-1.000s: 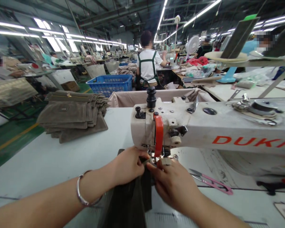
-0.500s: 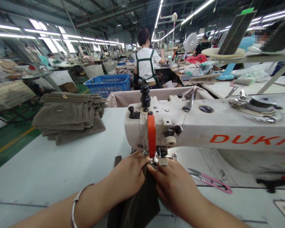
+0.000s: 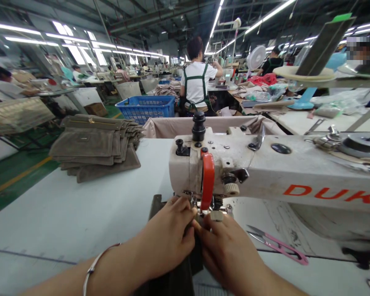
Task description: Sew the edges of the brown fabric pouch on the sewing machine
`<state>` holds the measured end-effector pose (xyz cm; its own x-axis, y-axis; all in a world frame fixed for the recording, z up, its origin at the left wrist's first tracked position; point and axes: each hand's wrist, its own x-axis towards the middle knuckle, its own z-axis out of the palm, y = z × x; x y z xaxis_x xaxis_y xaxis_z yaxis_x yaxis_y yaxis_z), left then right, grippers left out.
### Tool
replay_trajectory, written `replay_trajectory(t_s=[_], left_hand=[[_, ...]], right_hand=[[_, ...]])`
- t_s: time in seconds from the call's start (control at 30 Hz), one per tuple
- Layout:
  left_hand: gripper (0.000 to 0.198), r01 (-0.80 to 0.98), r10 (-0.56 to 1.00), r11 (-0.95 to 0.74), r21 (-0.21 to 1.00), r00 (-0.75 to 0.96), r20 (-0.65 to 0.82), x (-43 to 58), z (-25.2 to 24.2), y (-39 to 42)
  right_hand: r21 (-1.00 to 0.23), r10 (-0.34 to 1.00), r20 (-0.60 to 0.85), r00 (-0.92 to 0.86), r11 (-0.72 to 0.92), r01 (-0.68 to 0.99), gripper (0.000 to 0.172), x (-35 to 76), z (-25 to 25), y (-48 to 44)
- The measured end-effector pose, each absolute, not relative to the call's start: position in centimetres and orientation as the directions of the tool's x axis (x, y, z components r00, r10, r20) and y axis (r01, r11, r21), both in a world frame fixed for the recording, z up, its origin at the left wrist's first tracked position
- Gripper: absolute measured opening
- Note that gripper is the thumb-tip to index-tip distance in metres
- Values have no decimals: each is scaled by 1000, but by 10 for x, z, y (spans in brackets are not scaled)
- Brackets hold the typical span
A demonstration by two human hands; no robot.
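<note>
A dark olive fabric piece (image 3: 169,284) lies under the head of the white sewing machine (image 3: 265,164), running toward me between my forearms. My left hand (image 3: 171,236) presses and grips it just left of the needle area, fingertips bunched near the presser foot. Close on the other side, my right hand (image 3: 226,244) pinches the cloth's edge, its thumb and finger almost meeting the left fingertips. An orange guard (image 3: 207,181) hangs in front of the needle and hides it. The pinched edge is mostly covered by my fingers.
Pink-handled thread snips (image 3: 280,246) lie right of my right hand. A stack of olive fabric pieces (image 3: 92,144) sits on the table's far left. Behind the machine are a cloth-lined bin (image 3: 172,127), a blue basket (image 3: 146,107) and a seated person (image 3: 197,78).
The view has shifted, so the machine appears farther right. My hands stay at the needle area, with less cloth showing between them. The seated person's right arm has risen.
</note>
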<state>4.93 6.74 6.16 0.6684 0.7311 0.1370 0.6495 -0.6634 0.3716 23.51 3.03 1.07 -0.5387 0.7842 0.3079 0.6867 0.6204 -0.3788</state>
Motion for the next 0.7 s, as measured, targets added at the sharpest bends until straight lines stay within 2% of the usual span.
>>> replay_trajectory(t_s=[0.17,0.37,0.43,0.5,0.57,0.6,0.67,0.7], left_hand=[[28,702,751,-642,310,657,68,52,58,54],[30,705,739,-648,287,674,14,41,59,58],[36,757,796,-593,274,602,63,22,54,56],[50,869,905,-425,253,400,143,0,46,53],[58,921,971,-233,313,203,125,-18,38,50],[56,910,988,-156,383,139,71,-24,35,50],[48,796,994,-37,605,93,-61,-29,34,52],[47,680,991,19,733,82,-101,-27,35,53]], right_hand=[[-431,787,324,-525,616,659,18,232,10,28],[-387,785,354,-509,618,684,18,231,13,27],[-388,792,331,-513,610,691,19,232,13,27],[-394,798,305,-520,603,694,21,233,13,27],[-388,794,295,-531,607,693,20,233,13,27],[-385,790,298,-536,613,689,19,233,12,27],[-380,773,318,-549,635,673,23,233,12,27],[-376,759,337,-558,652,659,27,233,13,28]])
